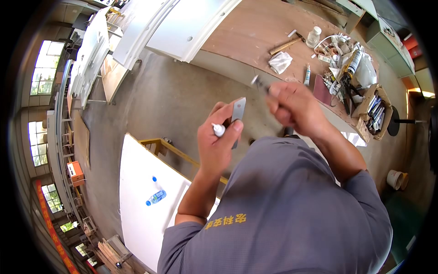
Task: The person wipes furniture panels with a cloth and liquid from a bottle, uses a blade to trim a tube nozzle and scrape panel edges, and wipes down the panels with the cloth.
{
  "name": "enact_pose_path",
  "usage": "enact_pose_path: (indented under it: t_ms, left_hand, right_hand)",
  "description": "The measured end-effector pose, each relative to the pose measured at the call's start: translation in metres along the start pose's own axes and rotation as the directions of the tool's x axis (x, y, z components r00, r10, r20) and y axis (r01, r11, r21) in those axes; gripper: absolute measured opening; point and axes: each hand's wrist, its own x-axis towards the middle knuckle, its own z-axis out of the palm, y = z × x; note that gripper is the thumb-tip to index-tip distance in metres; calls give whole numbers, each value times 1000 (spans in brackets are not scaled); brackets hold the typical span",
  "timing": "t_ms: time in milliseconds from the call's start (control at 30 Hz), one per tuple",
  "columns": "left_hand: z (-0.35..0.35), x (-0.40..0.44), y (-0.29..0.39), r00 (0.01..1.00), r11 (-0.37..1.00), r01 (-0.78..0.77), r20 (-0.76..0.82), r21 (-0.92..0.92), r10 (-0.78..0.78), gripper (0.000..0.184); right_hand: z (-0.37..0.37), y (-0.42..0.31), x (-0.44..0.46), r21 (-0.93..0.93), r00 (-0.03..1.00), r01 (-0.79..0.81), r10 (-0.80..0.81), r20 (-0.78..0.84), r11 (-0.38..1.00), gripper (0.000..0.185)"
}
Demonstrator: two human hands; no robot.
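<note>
My left hand (pixel 215 141) is closed round a flat grey metal strip (pixel 238 109) with a small hole near its upper end. A small white tube or bottle tip (pixel 219 130) sticks out between the same hand's fingers. Up and to the right, my right hand (pixel 294 107) grips a short dark tool (pixel 262 85) with a shiny end. Motion blurs this tool, so its exact kind is unclear. The two hands are apart, in the air in front of my chest.
A brown workbench (pixel 237 41) carries a hammer (pixel 287 44), a glass jar (pixel 313 36), crumpled paper (pixel 280 62), a caulking gun (pixel 352 64) and a box of tubes (pixel 376 109). A white panel (pixel 141 201) with a water bottle (pixel 158 197) lies at lower left.
</note>
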Motion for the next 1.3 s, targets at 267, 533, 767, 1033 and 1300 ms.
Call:
enact_pose_path:
  t_ms: [267,533,767,1033,1300]
  left_hand:
    - [-12,-3,-3,999,994,40,3,-106,-40,41]
    - [-25,-11,-1,994,994,102,-25,-26,-103,37]
    - [-50,-35,-17,977,995,72,-207,75,-55,19]
    - [-35,-67,-39,858,928,261,-504,265,-97,11]
    - [21,-83,-76,786,718,550,-554,426,-274,25]
  right_hand:
    - [18,-1,4,-65,988,-124,129,85,990,33]
    - [28,16,18,-129,967,-174,195,164,976,35]
    - [-122,125,98,7,811,-252,215,-544,968,14]
    - [-330,170,131,-672,564,-519,-379,-734,529,44]
    - [-49,95,92,-513,577,120,361,733,850,30]
